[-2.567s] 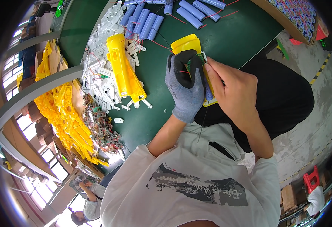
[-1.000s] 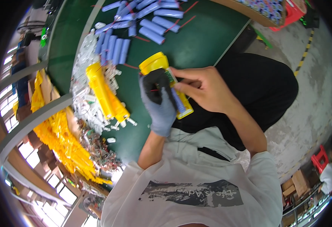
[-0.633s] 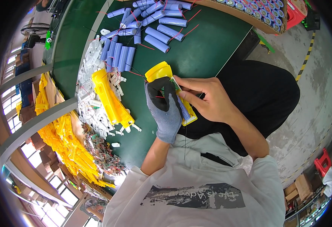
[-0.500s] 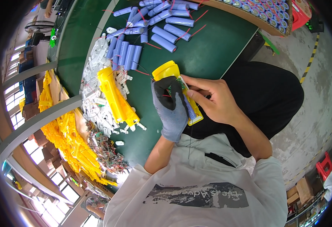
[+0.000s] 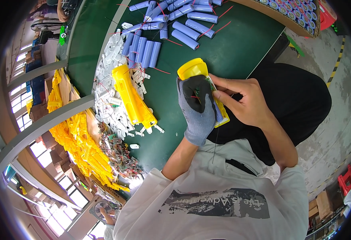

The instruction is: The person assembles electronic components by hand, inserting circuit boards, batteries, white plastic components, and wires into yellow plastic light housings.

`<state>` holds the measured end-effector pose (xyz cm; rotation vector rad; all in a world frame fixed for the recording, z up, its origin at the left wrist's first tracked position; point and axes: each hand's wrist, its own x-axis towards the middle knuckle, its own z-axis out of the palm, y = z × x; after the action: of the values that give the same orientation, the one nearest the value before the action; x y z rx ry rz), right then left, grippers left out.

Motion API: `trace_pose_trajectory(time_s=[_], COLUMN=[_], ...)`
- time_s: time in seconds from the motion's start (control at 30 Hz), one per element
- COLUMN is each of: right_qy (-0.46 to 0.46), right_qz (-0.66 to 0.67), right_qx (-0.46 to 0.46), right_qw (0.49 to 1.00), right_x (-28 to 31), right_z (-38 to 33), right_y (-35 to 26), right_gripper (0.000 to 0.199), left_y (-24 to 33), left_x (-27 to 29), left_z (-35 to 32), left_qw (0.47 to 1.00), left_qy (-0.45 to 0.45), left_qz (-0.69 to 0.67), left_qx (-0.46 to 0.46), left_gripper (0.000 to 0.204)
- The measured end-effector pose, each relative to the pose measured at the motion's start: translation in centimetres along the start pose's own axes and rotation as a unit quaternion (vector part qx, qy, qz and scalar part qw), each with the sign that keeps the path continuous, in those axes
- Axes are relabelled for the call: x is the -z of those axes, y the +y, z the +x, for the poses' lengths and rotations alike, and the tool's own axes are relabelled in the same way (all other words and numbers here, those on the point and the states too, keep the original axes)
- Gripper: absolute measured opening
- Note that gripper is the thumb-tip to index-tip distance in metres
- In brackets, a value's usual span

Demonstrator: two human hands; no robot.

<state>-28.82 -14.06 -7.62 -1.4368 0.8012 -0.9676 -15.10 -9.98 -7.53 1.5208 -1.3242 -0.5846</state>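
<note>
My left hand (image 5: 197, 108), in a grey glove with black palm and fingers, is wrapped round a yellow plastic casing (image 5: 192, 69). Inside the casing lie a purple cylindrical battery cell (image 5: 219, 115) and part of a green circuit board (image 5: 210, 85), both mostly covered by the glove. A thin dark wire (image 5: 214, 149) hangs from the casing's lower end. My bare right hand (image 5: 245, 100) pinches at the casing's right edge, thumb and forefinger close together, beside a narrow white part. What exactly those fingertips press on is partly hidden.
Left of my hands, another yellow casing (image 5: 129, 96) lies on a heap of small white plastic parts (image 5: 112, 56). Several purple cells (image 5: 147, 54) with red wires lie on the green table (image 5: 239, 38). A carton of cells (image 5: 269, 9) stands far right; wired boards (image 5: 119, 158) and yellow casings (image 5: 81, 136) are piled left.
The whole view has shifted, placing the table's contents farther right. Both hands and the casing have moved slightly right, keeping nearly the same grip.
</note>
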Motion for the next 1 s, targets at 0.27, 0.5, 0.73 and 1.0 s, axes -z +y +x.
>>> trace_pose_trajectory(time_s=[0.27,0.5,0.73,1.0], right_qy=[0.022,0.029,-0.026,0.011], right_qz=[-0.085,-0.092,0.041,0.216], right_qx=[0.046,0.053,-0.057,-0.146], right_qw=[0.995,0.994,0.997,0.965], right_x=[0.2,0.7,-1.1,-0.3], right_z=[-0.2,-0.1,0.3,-0.2], right_y=[-0.2,-0.7,-2.0,-2.6], right_gripper=[0.032,0.032,0.058,0.042], left_y=[-0.1,-0.4,2.6,0.5], left_x=[-0.1,-0.5,0.2,3.1], left_z=[0.2,0.4,3.1,2.2], left_qw=[0.999,0.996,0.991,0.876], left_qy=[-0.011,-0.057,0.083,-0.046], left_qz=[0.015,0.048,-0.103,-0.447], left_qx=[0.029,-0.042,0.039,0.174], left_gripper=[0.015,0.022,0.074,0.078])
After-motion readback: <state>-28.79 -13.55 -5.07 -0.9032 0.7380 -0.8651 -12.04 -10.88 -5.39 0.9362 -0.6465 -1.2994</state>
